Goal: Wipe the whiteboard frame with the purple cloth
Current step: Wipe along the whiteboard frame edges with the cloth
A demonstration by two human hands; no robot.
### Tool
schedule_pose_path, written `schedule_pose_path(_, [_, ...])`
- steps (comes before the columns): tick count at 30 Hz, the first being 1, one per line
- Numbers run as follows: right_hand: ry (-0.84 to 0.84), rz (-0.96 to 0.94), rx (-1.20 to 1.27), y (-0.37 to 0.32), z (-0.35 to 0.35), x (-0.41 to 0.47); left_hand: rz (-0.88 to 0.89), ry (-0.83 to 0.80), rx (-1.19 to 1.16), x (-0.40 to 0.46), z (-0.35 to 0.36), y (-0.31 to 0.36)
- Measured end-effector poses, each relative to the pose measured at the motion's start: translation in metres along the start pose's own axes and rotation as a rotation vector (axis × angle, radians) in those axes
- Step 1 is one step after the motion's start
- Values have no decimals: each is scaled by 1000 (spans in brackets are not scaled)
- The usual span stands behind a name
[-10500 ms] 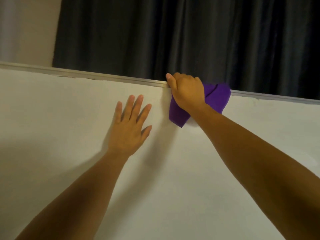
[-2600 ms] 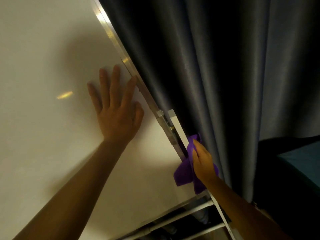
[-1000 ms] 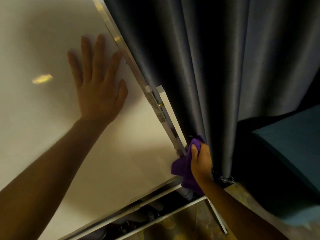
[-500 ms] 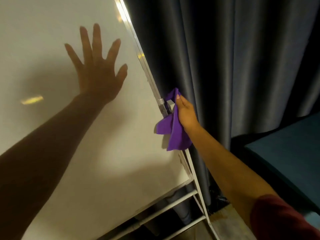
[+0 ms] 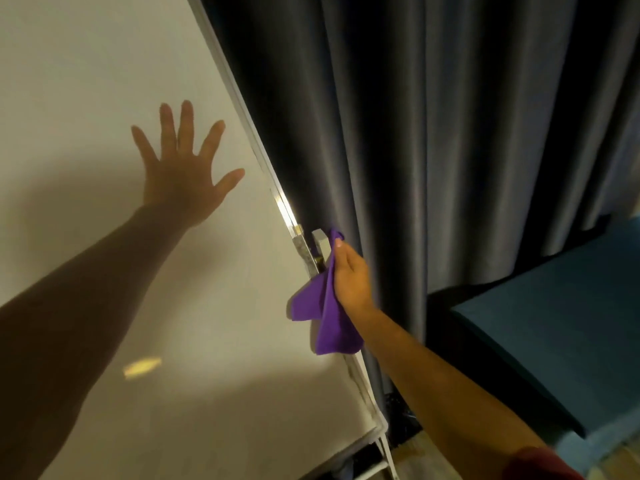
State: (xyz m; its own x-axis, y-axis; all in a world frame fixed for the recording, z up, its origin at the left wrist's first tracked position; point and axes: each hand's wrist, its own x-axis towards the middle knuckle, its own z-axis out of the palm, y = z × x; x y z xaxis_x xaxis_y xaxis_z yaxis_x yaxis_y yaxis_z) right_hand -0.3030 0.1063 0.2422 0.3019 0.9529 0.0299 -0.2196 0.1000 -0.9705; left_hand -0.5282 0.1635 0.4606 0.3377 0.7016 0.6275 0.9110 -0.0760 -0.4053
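Observation:
The whiteboard (image 5: 104, 64) fills the left of the head view, tilted, and its metal frame (image 5: 242, 109) runs diagonally down its right edge. My left hand (image 5: 183, 171) lies flat on the board surface with fingers spread. My right hand (image 5: 349, 275) grips the purple cloth (image 5: 325, 313) and presses it against the frame beside a white bracket (image 5: 320, 245). Loose folds of the cloth hang below my hand over the board's edge.
A dark grey curtain (image 5: 433, 133) hangs right behind the frame. A teal cushioned surface (image 5: 561, 334) sits at the lower right. White stand bars (image 5: 377, 462) show under the board's bottom corner.
My right hand has slid the cloth up the right frame from the bottom corner to the bracket. My left hand stays flat on the board, fingers now spread wider.

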Motion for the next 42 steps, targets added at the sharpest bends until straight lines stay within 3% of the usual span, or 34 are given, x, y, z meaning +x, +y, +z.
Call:
schedule_pose_path(6, [-1, 129, 9, 41, -9, 6, -23, -52, -16, 5, -1, 2])
schedule_pose_path(10, [-123, -48, -203, 56, -25, 9, -121, -89, -11, 1, -7, 19])
schedule_pose_path(15, [-118, 21, 4, 4, -10, 12, -326, -118, -37, -19, -4, 66])
schedule_pose_path(19, [-236, -336, -39, -50, 8, 18, -352, -167, -49, -41, 0, 93])
schedule_pose_path(21, [-259, -415, -89, -43, 6, 19, -364, -168, -22, -61, 11, 110])
schedule_pose_path(24, [-203, -264, -150, -3, -4, 14, -419, -148, -50, -73, 23, 125])
schedule_pose_path(27, [-28, -23, -167, 41, -17, 14, -423, -167, -34, -70, 25, 122])
schedule_pose_path(32, [69, -107, -231, 69, -39, 29, -427, -161, -28, -71, 26, 121])
schedule_pose_path(36, [222, -68, -189, 69, -69, 37, -409, -146, -35, -70, 30, 118])
schedule_pose_path(42, [86, -27, -150, 96, -66, -57, -421, -143, -65, -64, 33, 119])
